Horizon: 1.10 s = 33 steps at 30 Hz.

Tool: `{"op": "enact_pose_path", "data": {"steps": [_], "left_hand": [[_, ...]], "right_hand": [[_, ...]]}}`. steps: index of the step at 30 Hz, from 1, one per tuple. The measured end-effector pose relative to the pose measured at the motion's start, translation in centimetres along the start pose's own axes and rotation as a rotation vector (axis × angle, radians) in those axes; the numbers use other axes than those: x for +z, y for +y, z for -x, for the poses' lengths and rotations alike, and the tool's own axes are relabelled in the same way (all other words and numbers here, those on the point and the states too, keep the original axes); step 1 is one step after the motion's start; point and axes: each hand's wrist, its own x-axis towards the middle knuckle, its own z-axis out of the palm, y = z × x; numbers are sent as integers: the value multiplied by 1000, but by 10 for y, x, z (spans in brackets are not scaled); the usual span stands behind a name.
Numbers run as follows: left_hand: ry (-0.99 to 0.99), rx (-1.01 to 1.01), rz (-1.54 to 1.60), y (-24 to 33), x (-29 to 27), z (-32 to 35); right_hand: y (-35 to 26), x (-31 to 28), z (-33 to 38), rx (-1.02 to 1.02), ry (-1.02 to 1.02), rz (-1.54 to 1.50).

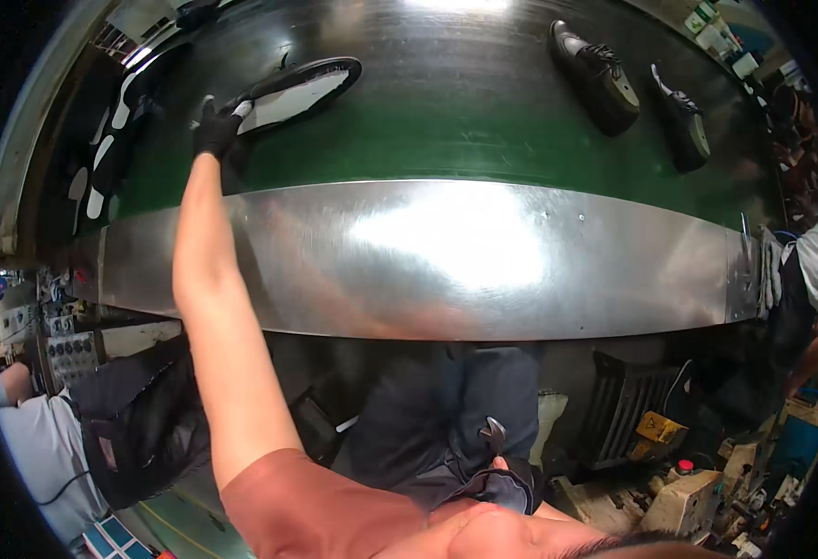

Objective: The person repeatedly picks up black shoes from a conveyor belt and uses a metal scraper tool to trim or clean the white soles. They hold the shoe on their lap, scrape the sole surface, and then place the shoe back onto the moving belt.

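Note:
My left hand, in a dark glove with bare fingertips, reaches out to the far left over the green belt. It grips the near end of a black shoe, thumb against the sole. The shoe is tipped on its side, its pale sole facing me. Low by my lap, my right hand is mostly hidden by dark cloth; one fingertip shows against a metal tool with a forked head. Two black lace-up shoes, one larger and one smaller, stand at the far right of the belt.
A shiny metal ledge runs between me and the green belt. Several pale-soled shoes stand along the left side. Co-workers are at the left and right. Machinery stands at the lower right.

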Motion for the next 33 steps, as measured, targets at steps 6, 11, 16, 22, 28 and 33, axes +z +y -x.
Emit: {"op": "enact_pose_path", "data": {"steps": [6, 11, 16, 22, 28, 33], "left_hand": [[-272, -33, -181, 161, -14, 111], [-160, -186, 115, 167, 21, 130], [-815, -459, 1641, 111, -20, 106], [-492, -281, 1684, 42, -105, 290], [-602, 235, 1406, 178, -167, 423], [-645, 687, 813, 230, -167, 441]], "right_hand": [[6, 5, 4, 62, 54, -54], [1, 11, 2, 47, 73, -46], [-23, 17, 12, -156, 95, -124], [-12, 17, 22, -434, 203, -80], [1, 3, 26, -453, 234, -162], [-21, -10, 61, -406, 47, -40]]}}
